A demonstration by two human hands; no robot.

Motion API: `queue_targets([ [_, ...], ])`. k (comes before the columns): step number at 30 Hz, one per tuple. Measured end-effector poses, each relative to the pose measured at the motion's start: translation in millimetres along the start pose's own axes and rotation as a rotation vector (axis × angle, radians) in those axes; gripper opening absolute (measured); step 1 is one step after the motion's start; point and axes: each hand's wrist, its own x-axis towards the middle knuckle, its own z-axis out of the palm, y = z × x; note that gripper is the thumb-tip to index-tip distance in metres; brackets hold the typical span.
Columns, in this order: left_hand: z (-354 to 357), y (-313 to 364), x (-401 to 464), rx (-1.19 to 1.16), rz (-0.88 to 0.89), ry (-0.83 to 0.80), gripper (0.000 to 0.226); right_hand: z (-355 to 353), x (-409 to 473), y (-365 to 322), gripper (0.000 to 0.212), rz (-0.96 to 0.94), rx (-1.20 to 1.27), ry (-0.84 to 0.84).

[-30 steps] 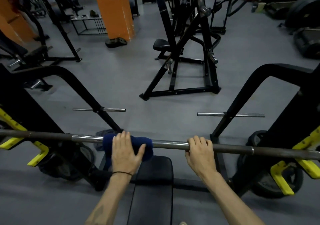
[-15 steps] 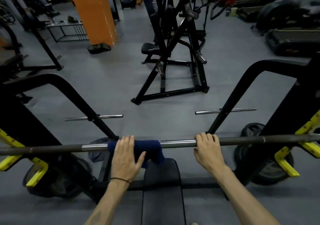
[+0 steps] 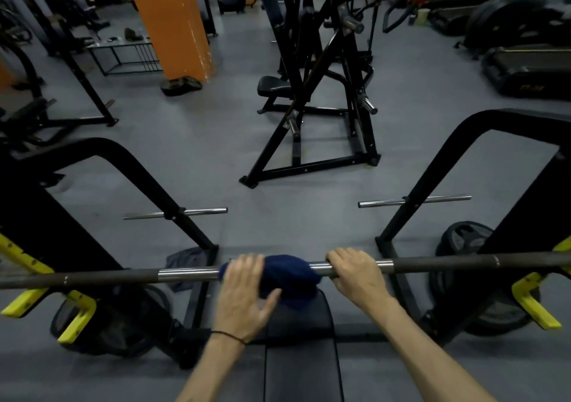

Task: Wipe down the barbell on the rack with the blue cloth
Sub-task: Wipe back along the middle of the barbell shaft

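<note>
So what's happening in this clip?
A person is wiping a barbell that sits on a bench rack. The left hand presses a blue cloth wrapped over the bar near its middle, thumb under the cloth. The right hand grips the bare bar just to the cloth's right, steadying it. The bench lies below, and a second cloth lies on the floor behind the bar.

Single head-worn view, forward and down, close over the barbell [image 3: 92, 279] and rack [image 3: 173, 191].
</note>
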Motion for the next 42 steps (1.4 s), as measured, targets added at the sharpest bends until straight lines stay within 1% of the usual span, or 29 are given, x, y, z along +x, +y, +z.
queue_targets([
  [2,-15,-38,-14,0.066,-0.07,-0.018,0.075,3,-1,-2,0.03,-0.002,0.017,0.026],
  [3,-18,-42,-14,0.091,-0.118,-0.034,0.077,4,0,-4,0.031,0.001,0.023,0.04],
  [5,-12,-19,-4,0.095,-0.227,-0.052,0.078,4,2,-9,0.032,0.015,0.032,0.062],
  [6,-5,5,3,0.068,-0.24,-0.037,0.078,3,3,-13,0.032,0.027,0.029,0.063],
  [8,12,63,16,-0.039,-0.16,-0.007,0.08,4,3,-21,0.027,0.015,-0.01,0.086],
  [9,18,88,20,-0.09,-0.093,-0.004,0.081,5,3,-24,0.02,0.003,-0.035,0.116],
  [11,23,110,20,-0.137,0.017,-0.006,0.079,7,-1,-28,0.003,-0.004,-0.045,0.181],
  [12,21,106,19,-0.148,0.057,0.007,0.077,6,-2,-28,0.011,0.002,-0.035,0.199],
  [13,18,95,17,-0.153,0.09,0.03,0.075,7,-2,-24,0.014,-0.005,-0.039,0.216],
  [15,15,59,9,-0.139,0.11,0.052,0.072,2,1,-17,0.012,-0.032,-0.066,0.2],
  [17,9,12,-3,-0.09,0.047,0.089,0.071,-3,8,-15,0.033,-0.034,-0.059,0.07],
  [19,-2,-29,-15,-0.027,-0.042,0.12,0.071,-6,13,-15,0.044,0.022,-0.037,-0.071],
  [20,-6,-39,-18,0.002,-0.09,0.117,0.072,-10,16,-17,0.045,0.034,-0.06,-0.114],
  [21,-7,-42,-19,0.024,-0.142,0.106,0.073,-14,20,-18,0.042,0.027,-0.096,-0.132],
  [23,-2,-23,-11,0.023,-0.243,0.083,0.075,-29,28,-18,0.024,0.027,-0.12,-0.268],
  [24,4,-4,-4,-0.003,-0.242,0.07,0.077,-34,34,-17,0.02,0.05,-0.068,-0.383],
  [25,10,21,4,-0.052,-0.183,0.057,0.079,-40,40,-15,0.021,0.067,0.008,-0.493],
  [27,24,76,15,-0.142,0.004,0.032,0.084,-50,52,-11,0.024,0.098,0.145,-0.688],
  [28,27,98,18,-0.157,0.071,0.01,0.086,-51,55,-10,0.025,0.116,0.185,-0.735],
  [30,28,116,21,-0.164,0.105,-0.004,0.084,-49,54,-11,0.021,0.124,0.179,-0.706],
  [32,21,94,16,-0.173,0.111,0.024,0.08,-41,42,-11,0.022,0.114,0.065,-0.584],
  [34,13,46,2,-0.133,0.088,0.032,0.077,-31,28,-11,0.026,0.087,-0.013,-0.438],
  [37,-6,-38,-24,0.003,-0.012,0.084,0.078,-17,12,-18,0.026,0.054,-0.019,-0.208],
  [38,-10,-53,-29,0.041,-0.051,0.086,0.08,-13,9,-23,0.031,0.061,-0.023,-0.161],
  [40,-8,-51,-27,0.073,-0.183,0.079,0.084,-7,7,-31,0.038,0.112,-0.004,-0.071],
  [41,-4,-36,-21,0.06,-0.244,0.08,0.086,-5,9,-36,0.038,0.135,-0.002,-0.046],
  [42,1,-13,-14,0.021,-0.257,0.081,0.087,-3,11,-38,0.038,0.154,-0.006,-0.025],
])
